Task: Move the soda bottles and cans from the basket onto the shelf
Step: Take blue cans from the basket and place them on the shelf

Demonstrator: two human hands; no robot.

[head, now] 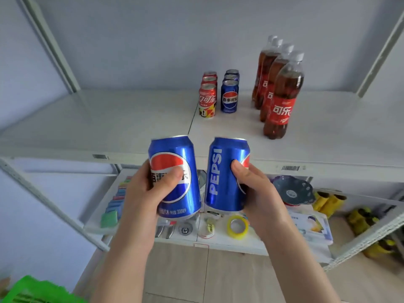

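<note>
In front of the shelf (109,119) edge: left hand (142,193) grips left Pepsi can (185,154), right hand (260,193) grips right Pepsi can (220,171). Corner of green basket (32,289) cut off bottom-left, contents unseen.

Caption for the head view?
Left hand holds one Pepsi can, right hand a second Pepsi can, before the stocked shelf.

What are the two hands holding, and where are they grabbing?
Left hand grips the left blue metal Pepsi can, right hand the right blue metal Pepsi can, each around its lower half.
</note>
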